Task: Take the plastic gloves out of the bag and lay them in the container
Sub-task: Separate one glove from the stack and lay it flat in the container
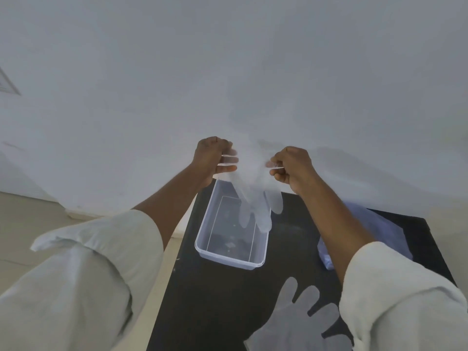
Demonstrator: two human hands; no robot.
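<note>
A clear plastic glove [255, 196] hangs fingers-down above the far end of a clear rectangular container [202, 234]. My left hand [215, 158] pinches the glove's cuff on the left and my right hand [293, 168] pinches it on the right, both raised in front of the wall. The container looks empty and stands on a black table [215, 300]. A second clear glove [301, 315] lies flat on the table near me. A bluish plastic bag [377, 231] lies to the right, partly hidden by my right forearm.
A white wall rises right behind the table. The table's left edge runs beside a beige floor [30, 229]. My pale rolled-up sleeves [96, 274] fill the lower corners of the view.
</note>
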